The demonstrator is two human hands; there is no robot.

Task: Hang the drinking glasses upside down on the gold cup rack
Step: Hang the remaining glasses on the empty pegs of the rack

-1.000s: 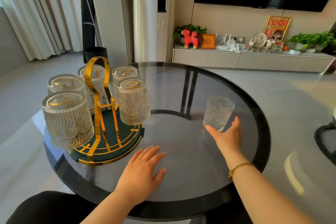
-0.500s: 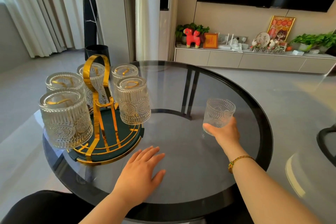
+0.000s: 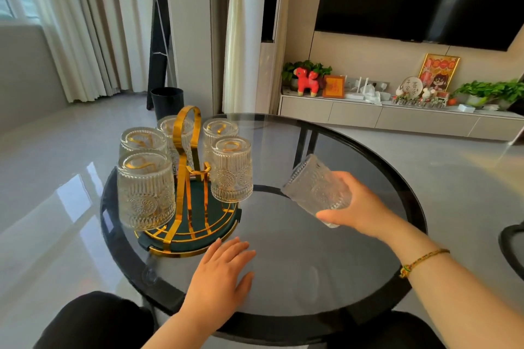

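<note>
Embossed glass (image 3: pixel 317 190) gripped by right hand (image 3: pixel 357 207), tilted, mouth toward gold cup rack (image 3: pixel 187 167) at left; left hand (image 3: pixel 221 272) laid flat, empty, on table (image 3: pixel 312 263).

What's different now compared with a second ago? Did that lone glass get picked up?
Yes. The right hand, which was only reaching for the loose glass, closed around it, lifted it off the glass table and tipped it over toward the gold rack. The left hand stayed flat on the table, and the five hung glasses stayed on the rack.
</note>
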